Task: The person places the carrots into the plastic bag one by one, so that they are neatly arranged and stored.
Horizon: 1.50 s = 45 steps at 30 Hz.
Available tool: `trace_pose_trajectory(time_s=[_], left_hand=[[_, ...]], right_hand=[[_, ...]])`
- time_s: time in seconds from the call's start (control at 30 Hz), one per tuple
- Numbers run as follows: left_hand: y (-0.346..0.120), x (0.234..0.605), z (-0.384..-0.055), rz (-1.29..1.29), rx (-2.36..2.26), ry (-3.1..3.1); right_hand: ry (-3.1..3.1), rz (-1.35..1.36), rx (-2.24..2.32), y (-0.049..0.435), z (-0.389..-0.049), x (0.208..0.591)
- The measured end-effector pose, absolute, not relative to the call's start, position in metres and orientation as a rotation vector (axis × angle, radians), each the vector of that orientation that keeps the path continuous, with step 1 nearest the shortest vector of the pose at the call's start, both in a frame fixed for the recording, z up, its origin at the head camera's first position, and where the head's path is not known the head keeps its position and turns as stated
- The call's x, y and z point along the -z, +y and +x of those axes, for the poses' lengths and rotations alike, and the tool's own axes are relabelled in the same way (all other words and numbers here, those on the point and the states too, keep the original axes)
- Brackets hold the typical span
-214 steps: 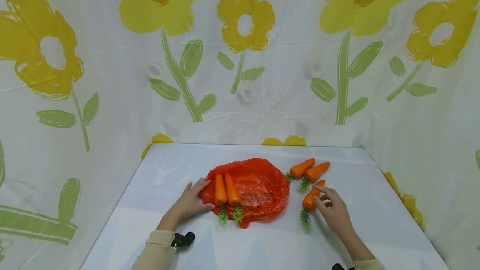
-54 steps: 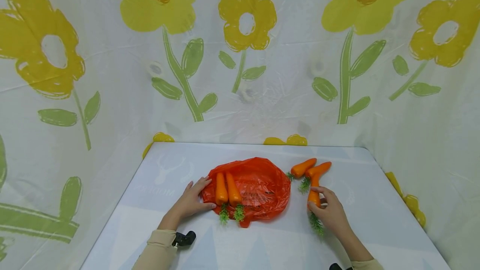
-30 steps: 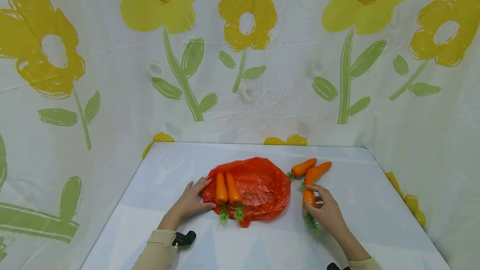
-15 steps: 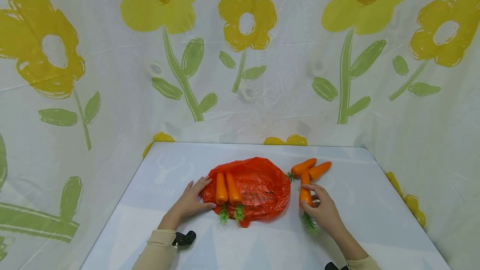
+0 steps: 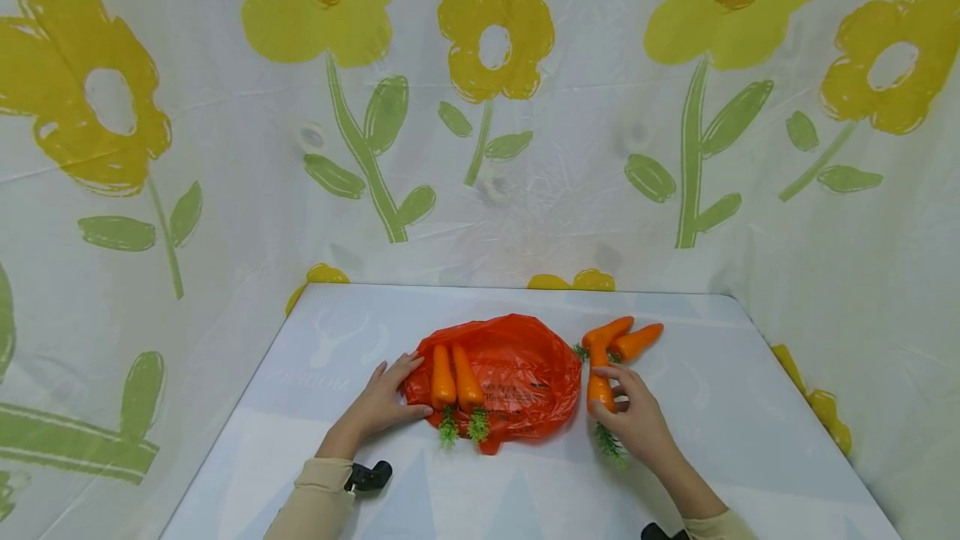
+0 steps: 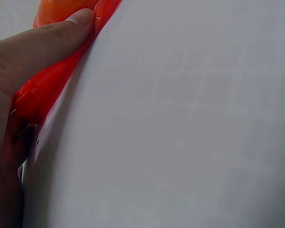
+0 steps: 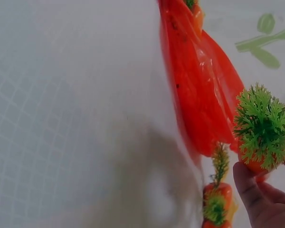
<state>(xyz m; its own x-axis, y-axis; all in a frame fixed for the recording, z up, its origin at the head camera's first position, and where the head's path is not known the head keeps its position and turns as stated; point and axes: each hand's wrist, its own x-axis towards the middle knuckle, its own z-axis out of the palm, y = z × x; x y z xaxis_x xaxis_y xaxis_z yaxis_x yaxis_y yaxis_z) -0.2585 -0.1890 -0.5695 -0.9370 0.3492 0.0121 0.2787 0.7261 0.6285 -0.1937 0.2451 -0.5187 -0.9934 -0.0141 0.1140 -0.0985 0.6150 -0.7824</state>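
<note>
Orange and green-tufted, a carrot (image 5: 599, 390) is pinched between the thumb and fingers of the right hand (image 5: 639, 419), just right of the red plastic bag (image 5: 528, 357). The left hand (image 5: 384, 398) (thumb and fingers spread wide) touches the bag's left edge, near two other carrots (image 5: 468, 382).

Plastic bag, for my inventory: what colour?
The plastic bag is red, best seen in the head view.

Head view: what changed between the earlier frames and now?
The right hand now pinches the front loose carrot and has moved it left, toward the red bag. Unchanged: left hand at the bag's left edge, carrot pair by that edge, two loose carrots beyond.
</note>
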Motion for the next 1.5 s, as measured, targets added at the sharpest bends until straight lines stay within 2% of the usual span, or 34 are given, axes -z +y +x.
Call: trace_pose_trajectory(time_s=[1.5], left_hand=[[-0.190,0.568,-0.258,0.575,-1.000,2.829]], right_hand=[[-2.704,0.310,-1.395,0.201,-0.201,0.510]])
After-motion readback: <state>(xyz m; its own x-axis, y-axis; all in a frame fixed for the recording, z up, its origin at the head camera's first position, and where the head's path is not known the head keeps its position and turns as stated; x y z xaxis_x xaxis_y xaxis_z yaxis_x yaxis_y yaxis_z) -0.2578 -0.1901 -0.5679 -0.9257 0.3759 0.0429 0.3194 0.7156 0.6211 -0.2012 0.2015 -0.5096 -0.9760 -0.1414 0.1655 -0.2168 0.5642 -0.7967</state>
